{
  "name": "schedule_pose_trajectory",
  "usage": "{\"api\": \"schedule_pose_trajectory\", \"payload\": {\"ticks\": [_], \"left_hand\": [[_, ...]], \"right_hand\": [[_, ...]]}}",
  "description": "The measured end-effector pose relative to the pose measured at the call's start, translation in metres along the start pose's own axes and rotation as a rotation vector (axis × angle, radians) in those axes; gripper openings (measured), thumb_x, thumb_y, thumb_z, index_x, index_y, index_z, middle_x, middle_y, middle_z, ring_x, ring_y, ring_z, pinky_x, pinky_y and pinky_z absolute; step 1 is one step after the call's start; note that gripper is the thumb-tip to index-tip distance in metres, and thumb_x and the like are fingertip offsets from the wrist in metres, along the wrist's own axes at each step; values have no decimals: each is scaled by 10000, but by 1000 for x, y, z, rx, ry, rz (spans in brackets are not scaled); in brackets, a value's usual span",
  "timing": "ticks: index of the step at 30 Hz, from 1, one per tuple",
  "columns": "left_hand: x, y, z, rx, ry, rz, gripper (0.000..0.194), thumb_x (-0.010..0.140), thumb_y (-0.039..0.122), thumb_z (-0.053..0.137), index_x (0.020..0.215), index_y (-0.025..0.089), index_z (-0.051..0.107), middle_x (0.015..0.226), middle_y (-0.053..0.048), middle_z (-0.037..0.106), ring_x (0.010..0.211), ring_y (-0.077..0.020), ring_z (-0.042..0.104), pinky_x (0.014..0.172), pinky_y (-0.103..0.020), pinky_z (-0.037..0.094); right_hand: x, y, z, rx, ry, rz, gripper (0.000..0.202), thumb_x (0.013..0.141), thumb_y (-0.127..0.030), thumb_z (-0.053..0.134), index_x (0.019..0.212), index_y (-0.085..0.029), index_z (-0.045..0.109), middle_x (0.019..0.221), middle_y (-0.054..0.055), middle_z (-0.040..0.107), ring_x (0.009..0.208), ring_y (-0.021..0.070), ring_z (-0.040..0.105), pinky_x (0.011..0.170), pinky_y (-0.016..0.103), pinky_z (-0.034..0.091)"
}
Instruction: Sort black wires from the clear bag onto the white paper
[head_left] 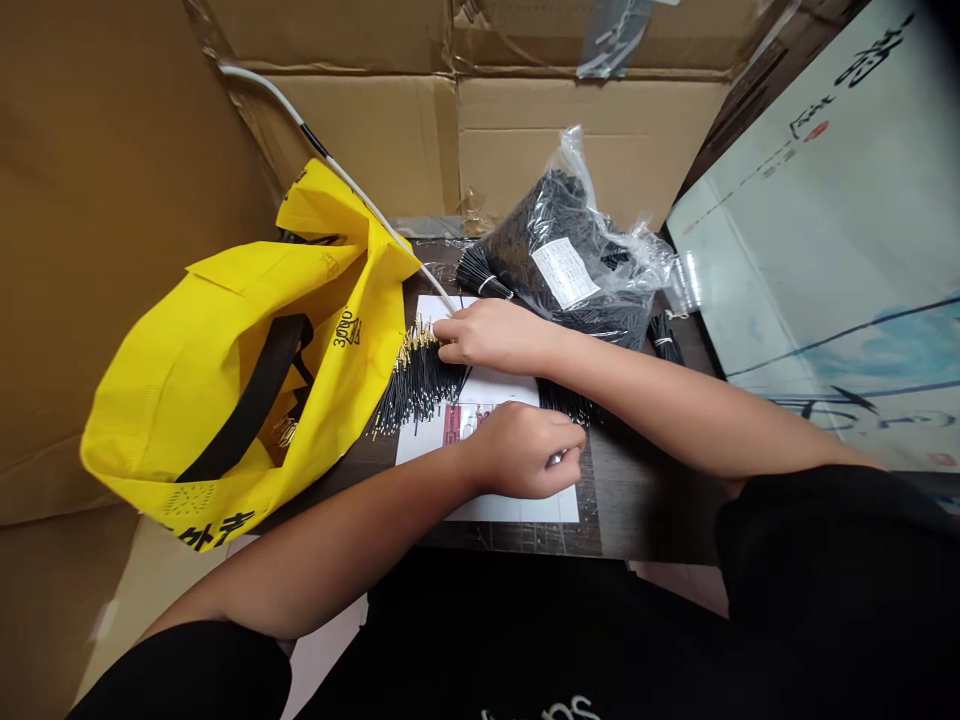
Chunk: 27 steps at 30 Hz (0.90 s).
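Observation:
My right hand [487, 336] reaches across from the right, with thumb and forefinger pinched at the gold-tipped ends of a fanned pile of short black wires [412, 385]. Its fingertips seem closed on one of these wires. Nearer to me, my left hand [525, 450] is curled shut above a white printed sheet [517, 508]. A small shiny spot shows between its fingers, but what it holds is hidden. More black wires [566, 402] lie under my right forearm, to the right of the sheet's picture.
A yellow bag [150, 400] stands open at left, gold-tipped wires inside. Behind my hands lie a clear bag [562, 230] packed with black wires and a tied wire bundle [484, 272]. A white cable [360, 195] hangs over the dark table [652, 500]. Cardboard [397, 130] walls the back.

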<state>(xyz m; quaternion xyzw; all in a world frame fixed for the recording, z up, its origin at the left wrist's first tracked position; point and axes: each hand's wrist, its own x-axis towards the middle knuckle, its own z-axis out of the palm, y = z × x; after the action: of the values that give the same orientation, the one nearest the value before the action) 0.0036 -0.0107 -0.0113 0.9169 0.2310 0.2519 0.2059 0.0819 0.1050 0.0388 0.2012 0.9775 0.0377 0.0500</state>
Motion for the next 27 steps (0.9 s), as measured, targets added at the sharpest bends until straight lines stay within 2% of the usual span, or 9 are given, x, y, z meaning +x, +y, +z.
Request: {"api": "schedule_pose_trajectory", "payload": {"ticks": [6,13,19,27], "left_hand": [[0,0,2,-42,-7,-29,208,850,237,491,719,195,648,670,3,659,577,-133,560,517,-289,366],[1,0,4,-27,-13,-20,211,857,228,498,739,193,669,668,1,655,585,-134,569,547,-285,399],[3,-1,4,-1,-17,-25,214,873,229,502,744,190,669,675,4,644,596,-133,573,554,-290,397],[5,-5,1,-28,-42,-39,203,878,195,500,773,185,673,696,2,659,636,-132,596,594,-275,433]], "right_hand": [[-4,0,14,-146,75,-152,213,1025,-164,411,1088,-195,611,1093,72,596,704,118,473,608,314,232],[-5,0,17,-167,96,-187,245,1029,-141,369,1131,-193,585,1080,68,588,740,136,503,603,317,238],[-4,-4,12,-72,51,-84,247,1024,-127,387,1145,-170,597,1096,83,623,739,130,519,620,311,233],[-1,-11,-4,67,-31,44,277,1054,-167,366,1141,-127,626,1101,123,670,812,152,578,632,306,238]]}}
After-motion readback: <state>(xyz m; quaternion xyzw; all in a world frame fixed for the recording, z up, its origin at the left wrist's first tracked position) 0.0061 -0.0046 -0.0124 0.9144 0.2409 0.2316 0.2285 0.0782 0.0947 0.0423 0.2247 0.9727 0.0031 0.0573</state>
